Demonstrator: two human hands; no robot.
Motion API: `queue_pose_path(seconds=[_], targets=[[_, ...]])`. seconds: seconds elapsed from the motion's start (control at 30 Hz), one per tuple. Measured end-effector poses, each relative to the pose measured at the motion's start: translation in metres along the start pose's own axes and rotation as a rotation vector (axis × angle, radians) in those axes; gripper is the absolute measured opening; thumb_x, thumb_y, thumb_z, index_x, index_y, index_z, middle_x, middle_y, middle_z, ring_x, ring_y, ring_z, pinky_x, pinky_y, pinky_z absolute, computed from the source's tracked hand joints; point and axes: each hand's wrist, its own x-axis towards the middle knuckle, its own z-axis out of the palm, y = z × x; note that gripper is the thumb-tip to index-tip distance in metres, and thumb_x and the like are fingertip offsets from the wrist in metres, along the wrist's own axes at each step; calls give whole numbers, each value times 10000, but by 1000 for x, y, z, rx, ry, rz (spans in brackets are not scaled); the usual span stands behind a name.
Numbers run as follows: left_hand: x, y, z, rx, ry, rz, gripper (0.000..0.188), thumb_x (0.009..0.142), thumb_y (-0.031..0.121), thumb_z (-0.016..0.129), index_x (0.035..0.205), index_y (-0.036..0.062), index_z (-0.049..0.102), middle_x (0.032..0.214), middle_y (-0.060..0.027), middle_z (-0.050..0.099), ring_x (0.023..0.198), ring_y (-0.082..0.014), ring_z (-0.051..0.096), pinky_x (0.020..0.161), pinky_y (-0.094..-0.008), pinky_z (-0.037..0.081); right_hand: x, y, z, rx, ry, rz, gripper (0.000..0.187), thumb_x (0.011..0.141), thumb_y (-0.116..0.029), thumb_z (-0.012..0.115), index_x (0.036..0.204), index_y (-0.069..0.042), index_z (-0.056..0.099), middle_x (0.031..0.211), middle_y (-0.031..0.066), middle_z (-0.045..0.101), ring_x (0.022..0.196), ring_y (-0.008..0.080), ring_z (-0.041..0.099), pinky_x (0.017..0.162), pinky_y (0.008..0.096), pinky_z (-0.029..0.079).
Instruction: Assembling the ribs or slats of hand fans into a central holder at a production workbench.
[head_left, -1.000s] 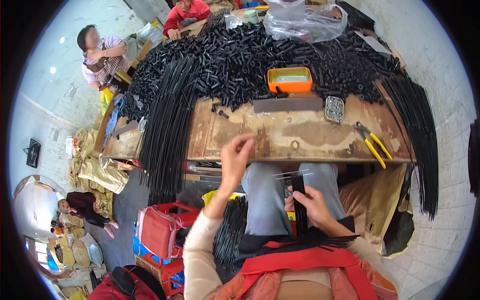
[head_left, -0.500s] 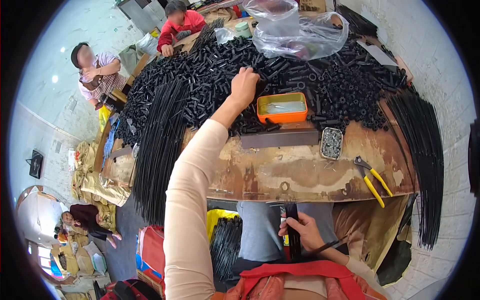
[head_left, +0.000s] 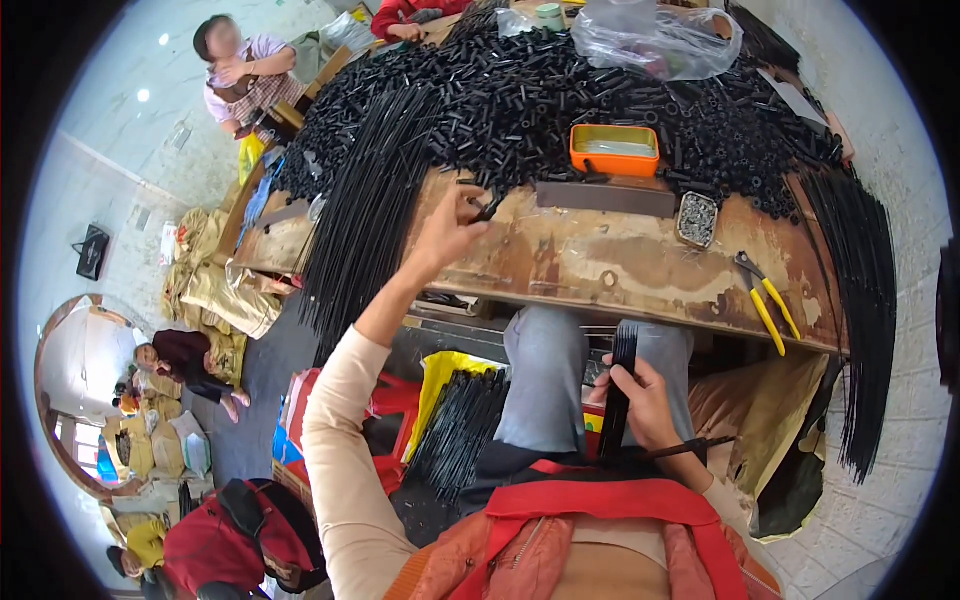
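Fingers (head_left: 466, 194) of the left hand (head_left: 447, 236) are pinching a black tube (head_left: 488, 211); the right hand (head_left: 648, 402) is clasping black rods (head_left: 625, 350), probably needing a steady hold next.

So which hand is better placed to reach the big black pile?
Probably the left hand: it is over the table, near the pile of black parts, though it holds a small black piece. The right hand is farther back, above the lap, gripping bundled black strips.

No lettering, label, number or sign can be read anywhere.
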Motion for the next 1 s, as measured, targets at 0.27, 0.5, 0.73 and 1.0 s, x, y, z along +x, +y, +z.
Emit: queue_pose_path(seconds=[0.27,0.5,0.73,1.0], targets=[[-22,-35,-17,614,111,402,404,665,-50,614,1056,50,617,873,-142,537,872,-356,523,750,-421,459,-12,7,21,-40,-7,-12,246,973,-149,556,1172,-6,581,882,93,650,759,182,669,696,311,550],[16,-43,-12,814,18,627,357,723,-29,561,1056,59,651,913,-139,550,955,-334,554,765,-409,471,-16,10,25,-55,54,-37,256,977,-141,545,1179,15,570,876,95,650,781,179,658,742,310,537],[-65,45,43,93,190,368,196,801,6,698,933,8,553,910,-102,612,732,-202,567,653,-306,455,-27,2,23,-77,99,-10,243,983,-155,535,1166,4,559,908,81,626,808,179,652,743,330,555],[-183,51,107,-794,157,-201,150,970,153,582,952,48,475,868,-75,640,594,-60,444,516,-218,390,-54,22,30,-43,6,-97,232,960,-143,578,1128,16,600,839,67,630,781,151,638,737,316,562]])
